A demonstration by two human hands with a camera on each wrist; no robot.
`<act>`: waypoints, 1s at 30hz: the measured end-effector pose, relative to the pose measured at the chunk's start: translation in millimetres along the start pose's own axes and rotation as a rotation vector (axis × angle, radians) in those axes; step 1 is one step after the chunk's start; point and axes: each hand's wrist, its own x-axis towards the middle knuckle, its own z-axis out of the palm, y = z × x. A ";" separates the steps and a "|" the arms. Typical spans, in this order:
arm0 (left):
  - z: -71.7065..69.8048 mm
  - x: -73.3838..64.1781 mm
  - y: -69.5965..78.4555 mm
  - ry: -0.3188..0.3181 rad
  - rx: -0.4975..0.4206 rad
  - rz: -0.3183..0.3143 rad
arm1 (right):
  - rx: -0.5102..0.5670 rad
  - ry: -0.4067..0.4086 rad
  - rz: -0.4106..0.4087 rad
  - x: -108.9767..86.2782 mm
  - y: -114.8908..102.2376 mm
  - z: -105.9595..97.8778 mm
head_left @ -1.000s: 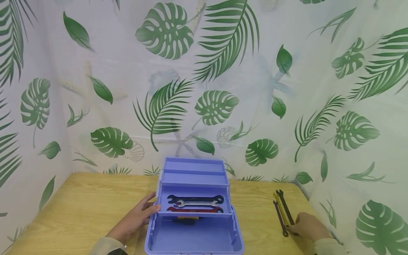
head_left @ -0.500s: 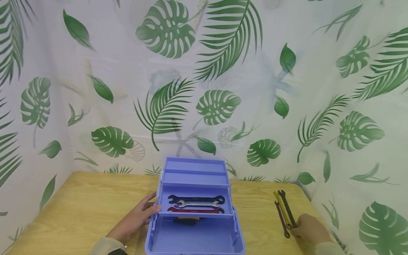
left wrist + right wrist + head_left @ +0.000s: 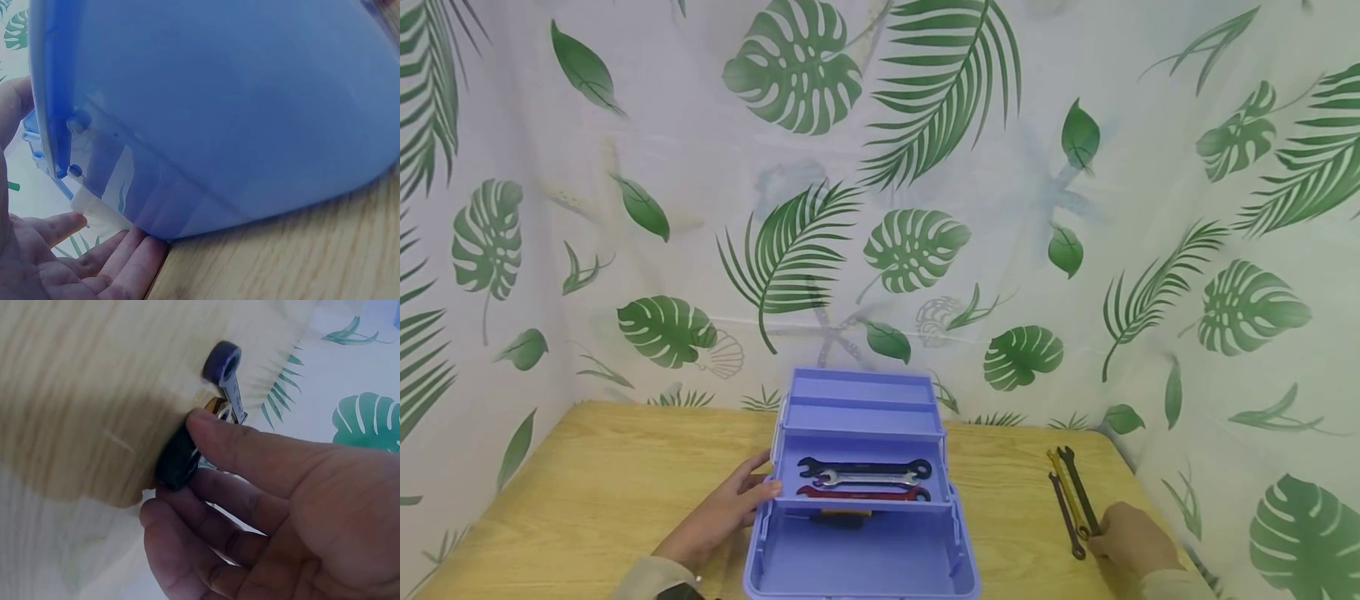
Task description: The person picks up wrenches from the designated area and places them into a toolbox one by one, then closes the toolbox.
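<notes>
A blue-purple toolbox (image 3: 861, 557) stands unfolded, its raised tray (image 3: 790, 461) carrying a black wrench (image 3: 863, 468), a silver wrench (image 3: 872, 479) and a red wrench (image 3: 863, 493). My left hand (image 3: 724, 510) rests against its left side, thumb at the tray's edge; in the left wrist view the relaxed fingers (image 3: 134, 259) touch the lower wall. On the right, my right hand (image 3: 1133, 537) pinches the near end of another black wrench (image 3: 1081, 487) between thumb and fingers. Beside it lie a gold wrench (image 3: 1070, 492) and a thin dark wrench (image 3: 1064, 515).
Under the raised tray, a yellow-and-black handled tool (image 3: 842, 518) lies in the box's lower compartment. The wood-grain table (image 3: 625, 475) meets a leaf-patterned cloth (image 3: 940, 167) at the back and right.
My right hand has shifted slightly on the near end of the black wrench, showing more of the gold wrench's ring end. The left hand stays on the toolbox. The view has turned slightly.
</notes>
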 end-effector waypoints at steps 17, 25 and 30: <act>1.4 -0.1 0.5 -0.001 -0.017 0.019 | 0.081 0.235 0.114 -7.7 8.8 -13.4; 3.9 -1.9 2.2 0.012 -0.002 0.017 | 0.059 0.372 0.063 -1.9 8.5 -15.3; 2.4 -1.3 2.3 0.008 -0.010 0.009 | 0.084 0.400 0.060 -0.8 10.0 -19.8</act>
